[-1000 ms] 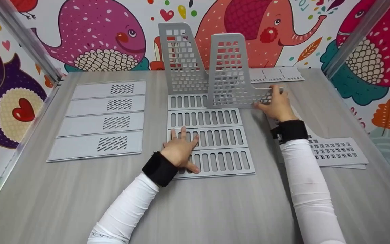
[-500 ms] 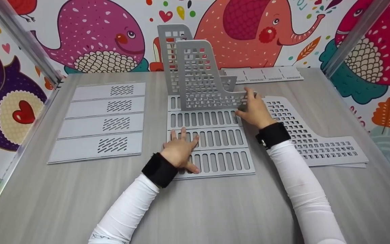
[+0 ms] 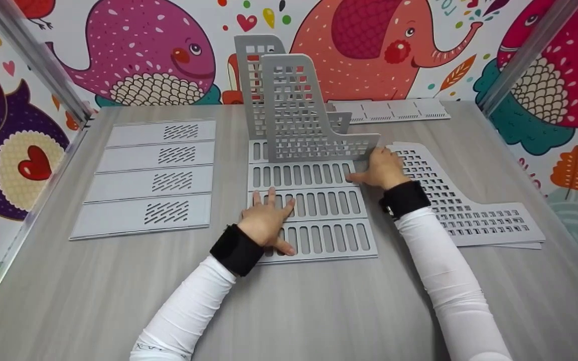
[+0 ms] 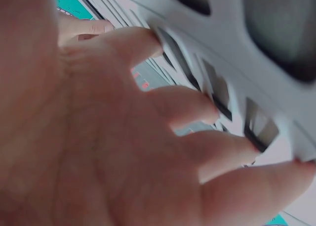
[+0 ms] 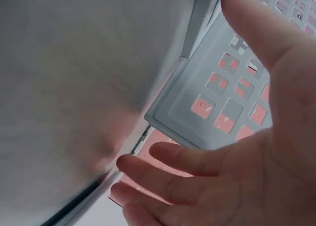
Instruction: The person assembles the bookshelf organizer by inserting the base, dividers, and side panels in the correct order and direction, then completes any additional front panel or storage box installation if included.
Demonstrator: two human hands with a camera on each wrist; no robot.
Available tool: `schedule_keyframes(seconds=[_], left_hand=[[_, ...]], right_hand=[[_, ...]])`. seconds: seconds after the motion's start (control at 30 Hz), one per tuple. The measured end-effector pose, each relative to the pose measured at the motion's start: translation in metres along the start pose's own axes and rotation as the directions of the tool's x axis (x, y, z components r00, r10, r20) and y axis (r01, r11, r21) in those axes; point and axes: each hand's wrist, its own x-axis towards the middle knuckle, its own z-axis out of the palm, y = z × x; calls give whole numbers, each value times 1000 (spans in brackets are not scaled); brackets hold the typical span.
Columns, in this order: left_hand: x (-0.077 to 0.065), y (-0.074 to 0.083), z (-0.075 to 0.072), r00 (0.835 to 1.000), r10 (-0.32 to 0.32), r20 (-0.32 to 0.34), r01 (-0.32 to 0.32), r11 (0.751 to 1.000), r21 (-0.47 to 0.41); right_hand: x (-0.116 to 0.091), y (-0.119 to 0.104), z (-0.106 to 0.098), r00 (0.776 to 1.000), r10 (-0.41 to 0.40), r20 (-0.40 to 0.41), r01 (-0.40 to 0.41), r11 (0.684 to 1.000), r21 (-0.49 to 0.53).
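Note:
Spread fingers of my left hand [image 3: 264, 220] rest on a grey slotted panel [image 3: 329, 204] lying flat on the table; the left wrist view shows the fingertips at its slots. A grey perforated L-shaped side panel [image 3: 296, 113] stands upright across the slotted panel's far part. Behind it, partly hidden, rises a second upright side panel [image 3: 254, 85]. My right hand [image 3: 387, 168] is at the front panel's low right end, thumb stretched left over the slotted panel. In the right wrist view its fingers [image 5: 163, 179] extend loosely beside the panel's corner, not wrapped around it.
To the left lie several flat light-grey panels [image 3: 168, 170] with slanted slits. More perforated L-shaped panels [image 3: 484, 220] are stacked flat at right. A narrow white strip panel [image 3: 404, 109] lies at the back by the patterned wall [image 3: 249, 65].
My right hand moved the front side panel left over the slotted panel, then released its top edge and dropped lower to its right end. The left hand stayed put.

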Motion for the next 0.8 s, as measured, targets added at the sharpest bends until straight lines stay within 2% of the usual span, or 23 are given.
schedule_keyframes(seconds=[0.17, 0.3, 0.43, 0.8], left_hand=[[0, 0, 1, 1000, 2, -12, -2, 1000, -5], [0, 0, 1, 1000, 2, -12, -2, 1000, -7], [-1, 0, 1, 1000, 3, -12, -3, 1000, -13], [-1, 0, 1, 1000, 15, -15, -15, 1000, -1]], right_hand=[[-1, -2, 3, 999, -25, -22, 26, 999, 38], [-2, -7, 5, 994, -102, -42, 105, 992, 73], [-3, -11, 6, 986, -163, -28, 165, 983, 85], [-2, -10, 6, 970, -242, 11, 239, 966, 99]])
